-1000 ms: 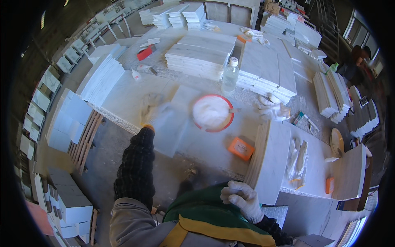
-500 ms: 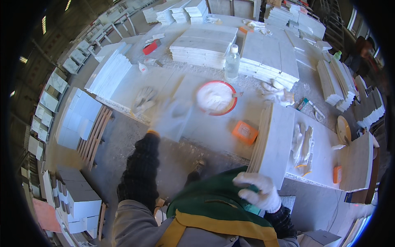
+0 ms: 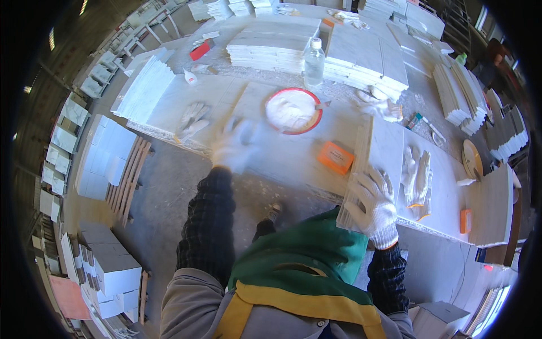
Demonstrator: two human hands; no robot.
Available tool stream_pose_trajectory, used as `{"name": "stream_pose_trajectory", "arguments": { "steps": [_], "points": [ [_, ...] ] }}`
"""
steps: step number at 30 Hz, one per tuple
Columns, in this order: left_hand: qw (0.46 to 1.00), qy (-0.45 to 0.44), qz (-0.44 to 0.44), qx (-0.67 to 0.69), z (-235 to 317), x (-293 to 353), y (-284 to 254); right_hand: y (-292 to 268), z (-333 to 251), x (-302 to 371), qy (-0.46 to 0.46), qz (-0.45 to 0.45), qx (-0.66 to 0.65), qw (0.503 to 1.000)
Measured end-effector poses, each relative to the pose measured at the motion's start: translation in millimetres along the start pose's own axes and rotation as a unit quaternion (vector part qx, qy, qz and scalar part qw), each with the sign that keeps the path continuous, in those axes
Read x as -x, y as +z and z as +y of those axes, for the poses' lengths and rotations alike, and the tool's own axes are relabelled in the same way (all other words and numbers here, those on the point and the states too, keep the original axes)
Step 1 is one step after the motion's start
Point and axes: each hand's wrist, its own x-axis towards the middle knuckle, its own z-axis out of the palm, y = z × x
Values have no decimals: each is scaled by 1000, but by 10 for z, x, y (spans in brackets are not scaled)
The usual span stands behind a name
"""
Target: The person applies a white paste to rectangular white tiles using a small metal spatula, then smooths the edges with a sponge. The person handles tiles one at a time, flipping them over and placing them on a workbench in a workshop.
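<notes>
My left hand, in a white glove, hovers over the near edge of a pale marble tile; motion smears its fingers. My right hand, gloved too, lies with fingers apart on the near end of a stack of white marble tiles. Left of that stack sits an orange box. Beyond it, a red-rimmed bowl holds white powder, with a small blade-like tool against its right rim. A spare white glove lies left of my left hand.
Behind the bowl stands a clear bottle beside tall tile stacks. White gloves and a yellowish dish lie at the right. A wooden pallet with pale slabs is at the left.
My right hand has moved from in front of my apron forward onto the tile stack. My left hand has shifted slightly right and stays blurred. The view has tilted a little.
</notes>
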Motion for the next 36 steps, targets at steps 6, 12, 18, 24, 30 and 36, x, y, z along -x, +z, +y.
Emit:
{"name": "stream_pose_trajectory", "arguments": {
  "steps": [6,12,18,24,30,36],
  "points": [
    [1000,-11,12,10,-239,-196,113,-13,5,3,1,-4,-11,1000],
    [999,16,13,-41,-378,-291,133,-48,-14,-39,4,-9,-8,1000],
    [982,114,22,-146,-523,-358,208,-91,-53,-88,9,-22,-15,1000],
    [965,243,47,-91,-672,-1134,377,-34,-68,-45,114,-68,46,990],
    [960,265,60,-67,-497,-2046,616,101,5,-3,162,-54,103,980],
    [915,402,30,14,-772,-1165,277,129,145,130,153,-32,86,984]
  ]
}}
